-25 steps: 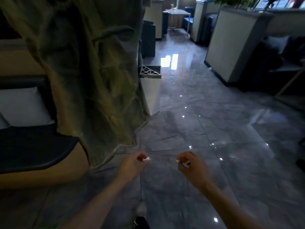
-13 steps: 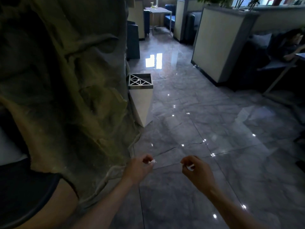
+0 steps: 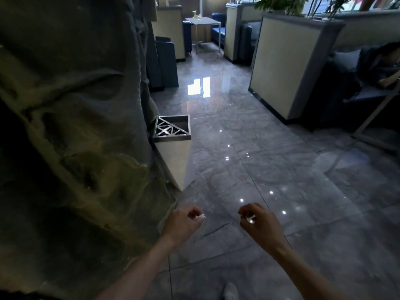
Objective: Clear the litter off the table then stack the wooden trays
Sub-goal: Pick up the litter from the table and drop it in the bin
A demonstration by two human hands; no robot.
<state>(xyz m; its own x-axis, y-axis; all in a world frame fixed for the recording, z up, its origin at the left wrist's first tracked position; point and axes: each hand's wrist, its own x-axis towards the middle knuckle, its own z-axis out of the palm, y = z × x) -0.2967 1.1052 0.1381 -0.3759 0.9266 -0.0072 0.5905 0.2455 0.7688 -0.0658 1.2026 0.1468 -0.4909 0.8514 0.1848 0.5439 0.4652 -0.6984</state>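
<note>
My left hand (image 3: 184, 224) is closed around a small white scrap of litter (image 3: 202, 216) that pokes out between the fingertips. My right hand (image 3: 259, 221) is closed on another small white piece of litter (image 3: 250, 219). Both hands are held out in front of me, above the grey tiled floor. Ahead and to the left stands a pale bin (image 3: 175, 161) with a metal lattice top (image 3: 172, 128), set against a rock-like column. No wooden trays and no work table are in view.
A large rough rock-like column (image 3: 75, 126) fills the left half of the view. Glossy grey floor tiles (image 3: 270, 169) stretch ahead. A cream partition (image 3: 283, 66) with seating stands at the right, where a person sits. A small table (image 3: 202, 21) and blue chairs are far back.
The view has moved forward along the floor; the bin with the lattice top is nearer and larger. Both hands stay closed on their white scraps in the same pose.
</note>
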